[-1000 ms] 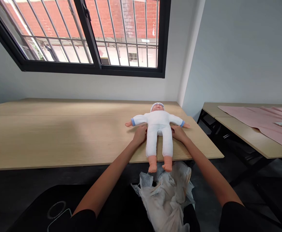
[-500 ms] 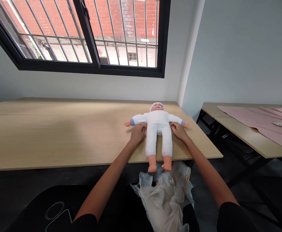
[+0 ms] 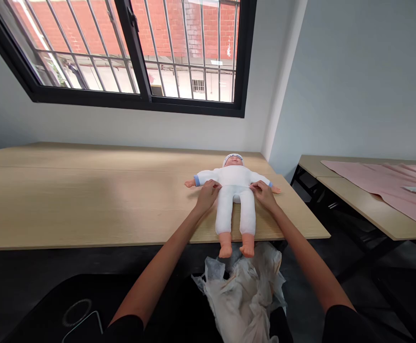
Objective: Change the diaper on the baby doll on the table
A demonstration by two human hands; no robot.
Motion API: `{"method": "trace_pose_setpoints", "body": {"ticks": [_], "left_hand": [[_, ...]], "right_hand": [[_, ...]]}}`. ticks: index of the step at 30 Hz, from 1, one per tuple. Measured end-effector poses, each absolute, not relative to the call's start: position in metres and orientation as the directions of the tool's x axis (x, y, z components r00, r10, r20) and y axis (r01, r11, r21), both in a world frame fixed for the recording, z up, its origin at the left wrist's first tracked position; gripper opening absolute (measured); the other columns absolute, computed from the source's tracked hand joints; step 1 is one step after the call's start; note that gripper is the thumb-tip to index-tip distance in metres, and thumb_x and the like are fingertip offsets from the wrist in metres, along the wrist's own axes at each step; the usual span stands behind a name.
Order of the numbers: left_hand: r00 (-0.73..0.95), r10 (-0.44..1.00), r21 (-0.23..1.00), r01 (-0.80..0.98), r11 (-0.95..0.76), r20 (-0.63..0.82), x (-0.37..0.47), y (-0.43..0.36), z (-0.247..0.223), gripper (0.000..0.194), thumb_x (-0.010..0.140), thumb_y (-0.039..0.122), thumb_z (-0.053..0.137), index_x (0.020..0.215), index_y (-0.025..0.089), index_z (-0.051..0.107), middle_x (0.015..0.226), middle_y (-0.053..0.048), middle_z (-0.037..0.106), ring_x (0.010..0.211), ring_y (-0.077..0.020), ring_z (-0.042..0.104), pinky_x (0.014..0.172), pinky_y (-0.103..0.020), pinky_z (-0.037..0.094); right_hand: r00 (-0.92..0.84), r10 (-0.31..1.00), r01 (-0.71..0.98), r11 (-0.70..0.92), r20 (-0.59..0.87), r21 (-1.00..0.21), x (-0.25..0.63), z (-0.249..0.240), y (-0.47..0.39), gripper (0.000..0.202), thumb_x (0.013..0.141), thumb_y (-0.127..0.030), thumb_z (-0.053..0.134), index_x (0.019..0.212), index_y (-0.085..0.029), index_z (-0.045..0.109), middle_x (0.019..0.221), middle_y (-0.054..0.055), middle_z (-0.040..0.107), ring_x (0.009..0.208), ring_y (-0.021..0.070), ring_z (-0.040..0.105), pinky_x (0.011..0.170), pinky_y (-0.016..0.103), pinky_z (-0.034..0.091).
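Note:
A baby doll (image 3: 234, 190) in a white suit and cap lies on its back on the wooden table (image 3: 86, 205), feet hanging over the near edge. My left hand (image 3: 207, 194) rests against the doll's left flank at the waist. My right hand (image 3: 262, 193) presses the other flank. Both hands have fingers on the white suit, one on each side of the torso. Whether the fingers pinch the cloth is not clear.
A crumpled white plastic bag (image 3: 243, 295) sits on my lap below the doll's feet. A second table (image 3: 365, 200) at the right carries a pink cloth (image 3: 386, 176). A barred window (image 3: 140, 52) fills the wall behind. A phone (image 3: 83, 326) lies at lower left.
Both hands have slid up from the doll's hips toward its waist and underarms. The doll has stayed in place; the camera tilted slightly.

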State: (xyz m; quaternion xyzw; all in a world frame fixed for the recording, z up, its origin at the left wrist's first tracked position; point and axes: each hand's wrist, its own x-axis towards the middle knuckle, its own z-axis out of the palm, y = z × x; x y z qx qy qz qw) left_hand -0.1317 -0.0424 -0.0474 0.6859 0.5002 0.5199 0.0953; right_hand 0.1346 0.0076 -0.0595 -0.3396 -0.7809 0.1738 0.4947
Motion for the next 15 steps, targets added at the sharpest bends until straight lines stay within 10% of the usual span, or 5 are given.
{"method": "trace_pose_setpoints", "body": {"ticks": [15], "left_hand": [[-0.092,0.800,0.690,0.570,-0.446,0.593,-0.148,-0.048,-0.036,0.012,0.088,0.022,0.050,0.077,0.021,0.054,0.087,-0.005,0.065,0.088,-0.0225,0.061,0.085,-0.039,0.051]], "right_hand": [[-0.212,0.738,0.411,0.662,0.641,-0.627,0.149,-0.050,0.007,0.023,0.091,-0.042,0.050,0.084,-0.022,0.058,0.090,0.008,0.065,0.084,0.0229,0.060,0.079,0.037,0.050]]}}
